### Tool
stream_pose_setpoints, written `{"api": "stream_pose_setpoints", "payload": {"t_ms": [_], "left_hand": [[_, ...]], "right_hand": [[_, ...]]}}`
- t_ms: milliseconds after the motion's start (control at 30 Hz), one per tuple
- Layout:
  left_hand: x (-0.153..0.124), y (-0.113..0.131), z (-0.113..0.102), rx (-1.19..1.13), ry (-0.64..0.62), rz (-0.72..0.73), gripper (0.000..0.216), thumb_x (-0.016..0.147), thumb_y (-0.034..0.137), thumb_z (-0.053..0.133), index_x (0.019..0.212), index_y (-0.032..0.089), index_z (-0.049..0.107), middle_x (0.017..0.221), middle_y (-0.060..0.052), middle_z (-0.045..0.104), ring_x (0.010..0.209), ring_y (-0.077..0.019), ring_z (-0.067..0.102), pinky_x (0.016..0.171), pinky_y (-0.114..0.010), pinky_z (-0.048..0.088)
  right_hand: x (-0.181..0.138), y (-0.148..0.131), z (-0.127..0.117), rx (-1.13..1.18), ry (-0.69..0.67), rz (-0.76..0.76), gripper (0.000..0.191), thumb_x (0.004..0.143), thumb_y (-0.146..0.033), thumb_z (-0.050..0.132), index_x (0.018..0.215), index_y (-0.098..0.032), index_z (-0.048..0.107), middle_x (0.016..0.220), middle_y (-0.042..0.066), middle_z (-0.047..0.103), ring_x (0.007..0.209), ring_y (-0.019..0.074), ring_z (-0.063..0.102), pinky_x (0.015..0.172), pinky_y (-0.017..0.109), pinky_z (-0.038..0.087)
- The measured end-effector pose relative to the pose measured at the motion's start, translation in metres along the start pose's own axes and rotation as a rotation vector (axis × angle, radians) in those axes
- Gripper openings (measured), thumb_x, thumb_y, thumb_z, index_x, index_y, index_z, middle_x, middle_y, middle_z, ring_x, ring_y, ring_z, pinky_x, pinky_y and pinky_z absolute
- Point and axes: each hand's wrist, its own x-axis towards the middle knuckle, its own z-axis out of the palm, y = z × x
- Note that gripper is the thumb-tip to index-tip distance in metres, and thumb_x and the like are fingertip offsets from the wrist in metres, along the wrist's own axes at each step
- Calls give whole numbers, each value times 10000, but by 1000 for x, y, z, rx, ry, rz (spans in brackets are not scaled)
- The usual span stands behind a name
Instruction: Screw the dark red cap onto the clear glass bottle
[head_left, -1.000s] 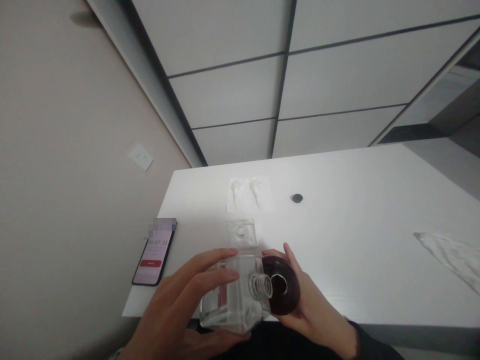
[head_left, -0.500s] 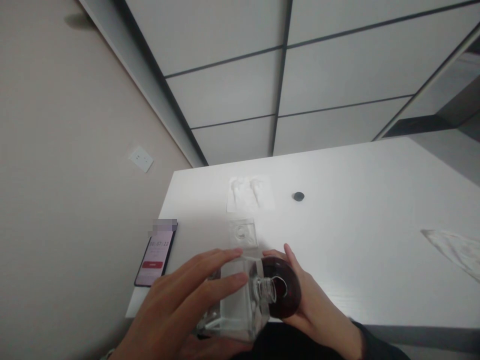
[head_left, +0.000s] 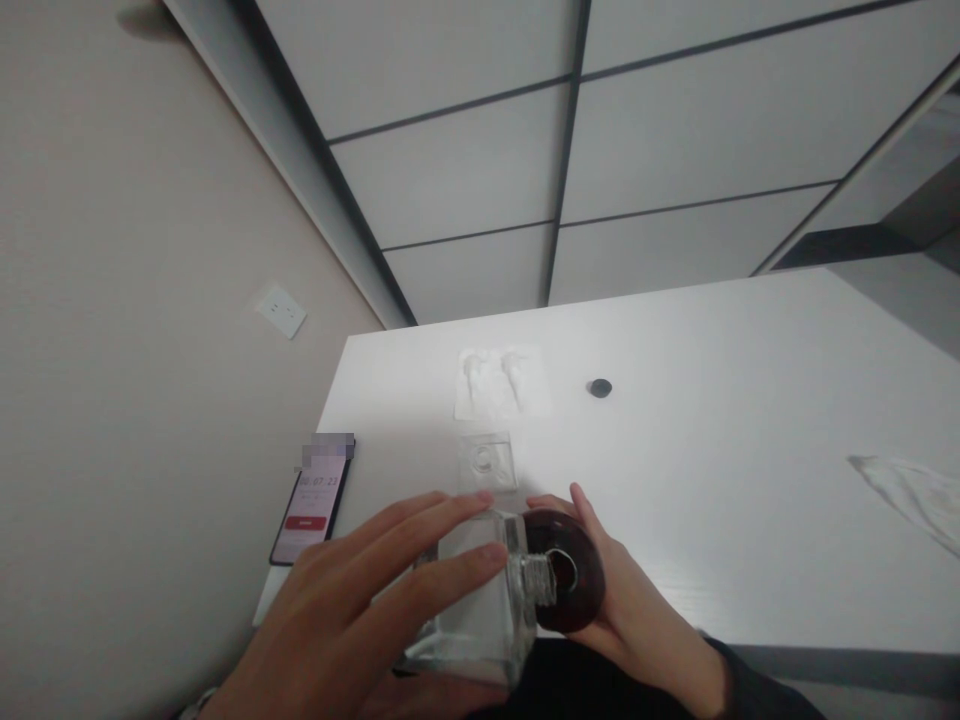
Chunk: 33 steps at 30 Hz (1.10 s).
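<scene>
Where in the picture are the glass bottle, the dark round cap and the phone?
glass bottle (head_left: pixel 480 610): head view, on its clear flat side wall.
dark round cap (head_left: pixel 581 590): head view, on its dark inner face, right of the bottle neck.
phone (head_left: pixel 311 505): head view, on its lit screen.

Glass bottle (head_left: pixel 480 590) between both hands

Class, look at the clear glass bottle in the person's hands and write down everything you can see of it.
The glass bottle is clear, colourless and square-sided, with a short threaded neck and no cap on. It looks empty. It lies tilted on its side at the near edge of the white table, neck pointing right. The left hand grips its body; the right hand holds a dark round cap at its mouth.
</scene>
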Motion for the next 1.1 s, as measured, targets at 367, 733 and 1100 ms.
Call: {"api": "stream_pose_setpoints", "payload": {"t_ms": [367, 733, 1100], "left_hand": [[3, 0, -2, 39, -20, 30, 460, 1088, 582, 576, 1494, 369, 605, 1461, -11, 737, 1248, -247, 767, 1049, -345, 638], [5, 1, -5, 27, 2, 19, 470, 1080, 595, 581, 1510, 410, 607, 1433, 5, 754, 1211, -243, 784, 990, -314, 657], [4, 3, -6, 66, -13, 37, 478, 1084, 593, 570, 1510, 380, 607, 1461, 0, 737, 1223, -256, 778, 955, -318, 671]], "right_hand": [[3, -5, -2, 12, 5, 14, 1112, 1042, -547, 634, 1726, -242, -188, 1586, 235, 568, 1409, 369, 643, 1146, 528, 554], [2, -3, -2, 20, -1, 10, 1108, 1048, -550, 619, 1725, -250, -205, 1589, 238, 565, 1410, 372, 639, 1142, 546, 553], [4, -4, -1, 31, 8, 4, 1067, 1059, -618, 558, 1728, -261, -194, 1591, 231, 567, 1403, 363, 647, 1138, 544, 557]]}}
